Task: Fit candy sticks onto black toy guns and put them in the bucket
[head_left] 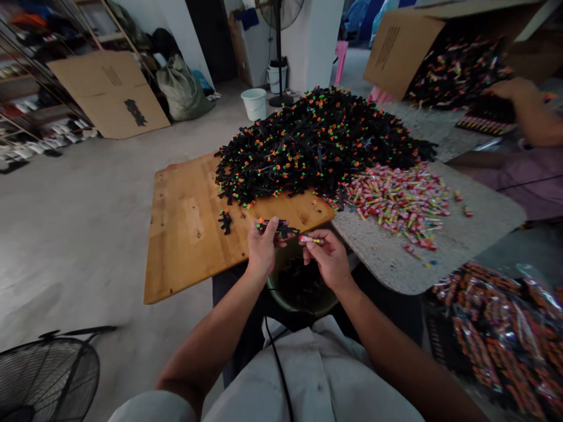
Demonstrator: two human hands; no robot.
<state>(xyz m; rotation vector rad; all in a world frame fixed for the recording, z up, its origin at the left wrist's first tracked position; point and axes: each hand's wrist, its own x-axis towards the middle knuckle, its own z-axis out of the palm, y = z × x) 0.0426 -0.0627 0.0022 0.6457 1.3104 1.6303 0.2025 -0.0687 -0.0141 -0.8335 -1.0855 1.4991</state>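
Note:
My left hand [263, 245] is closed around a small black toy gun [284, 230] with an orange and green tip, held level above a bucket [277, 275] in my lap. Between the fingertips of my right hand [329, 258] is a small pink-and-yellow tube [311, 240], its red end close to the toy gun's rear; whether they touch I cannot tell. Past both hands rises a large heap of black toy guns [303, 146] with orange and green tips. One loose toy gun [225, 221] lies left of my left hand. Similar tubes form a pile [396, 199] on the right.
A wooden board [176, 234] and a grey stone-like tabletop [373, 258] bear the heaps. At right, a co-worker's hand [512, 91] is near an open carton [396, 53]. Bagged goods [497, 334] lie lower right. A fan [53, 375] stands lower left.

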